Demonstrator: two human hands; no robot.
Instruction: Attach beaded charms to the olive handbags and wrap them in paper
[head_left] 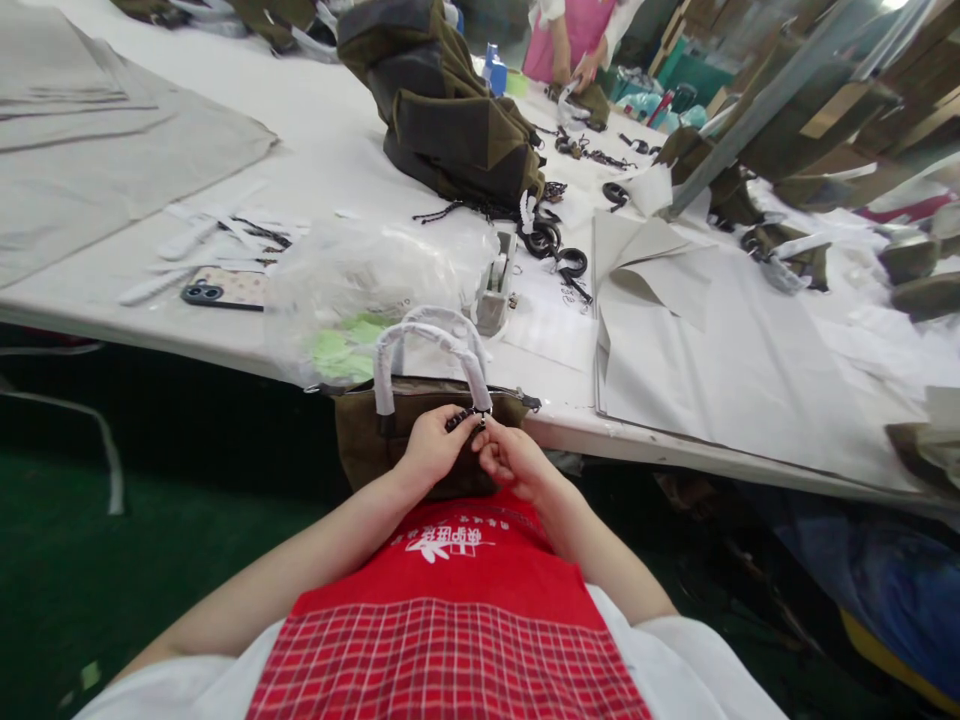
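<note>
An olive-brown handbag (360,445) hangs at the table's front edge, against the red apron, its two handles (429,330) wrapped in white and standing up. My left hand (435,443) pinches a dark braided cord (459,419) near the base of the right side of the front handle. Close beside it, my right hand (514,458) has its fingers pressed together at a small metal ring (484,415) by the handle's end. Both hands nearly touch. The fingertips partly cover the cord and ring.
Clear plastic bags (360,280), a tape dispenser (496,285) and a phone (225,287) lie behind the handbag. Stacked dark bags (457,130) stand farther back. Grey sheets (697,350) cover the right side, near a metal pole (757,110). A person's hands (585,68) work across the table.
</note>
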